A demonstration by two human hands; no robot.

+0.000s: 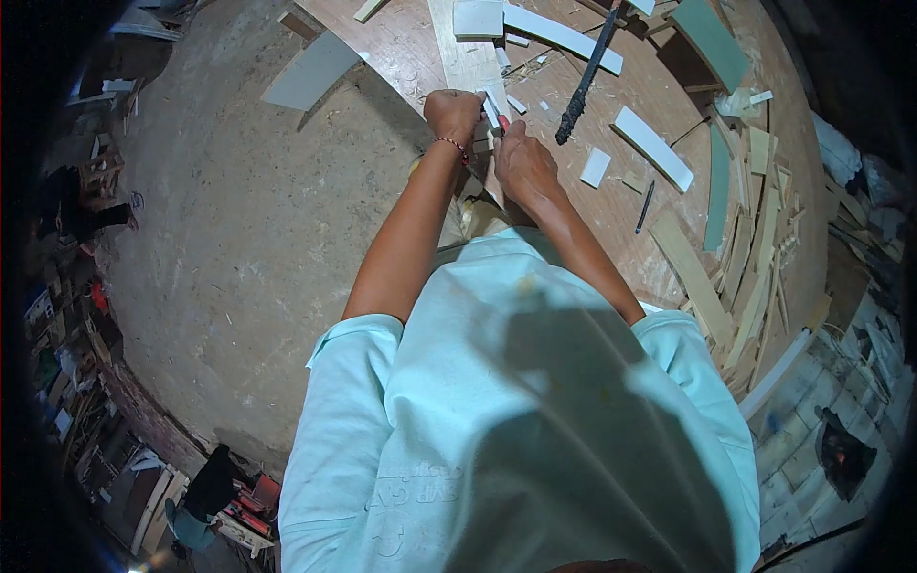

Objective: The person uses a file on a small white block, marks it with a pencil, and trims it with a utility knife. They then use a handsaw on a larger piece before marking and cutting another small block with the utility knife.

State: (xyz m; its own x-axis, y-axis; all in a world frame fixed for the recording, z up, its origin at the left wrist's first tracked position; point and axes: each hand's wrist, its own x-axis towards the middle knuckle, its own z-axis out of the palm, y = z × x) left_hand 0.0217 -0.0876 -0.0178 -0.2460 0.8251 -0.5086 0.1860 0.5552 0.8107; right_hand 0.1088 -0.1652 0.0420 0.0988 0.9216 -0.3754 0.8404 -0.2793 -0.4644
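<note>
At the near edge of the wooden worktable (611, 239), my left hand (453, 116) is closed, its fingertips on a small white strip (491, 101). My right hand (525, 164) is just to the right, fingers wrapped round a small red tool (504, 122) whose tip meets the strip; its exact kind is too small to make out. A pale board (458, 48) runs away from me beneath the work. Small white offcuts (517, 103) lie close by. To the right are a white rectangular piece (595, 167) and a slim dark pen-like stick (646, 206).
A dark rough rod (585, 91) juts over the table. Curved white strips (653, 148), a green panel (712, 43) and a heap of wood strips (755, 258) are on the right. A grey board (310, 72) projects at the left above the concrete floor (239, 239).
</note>
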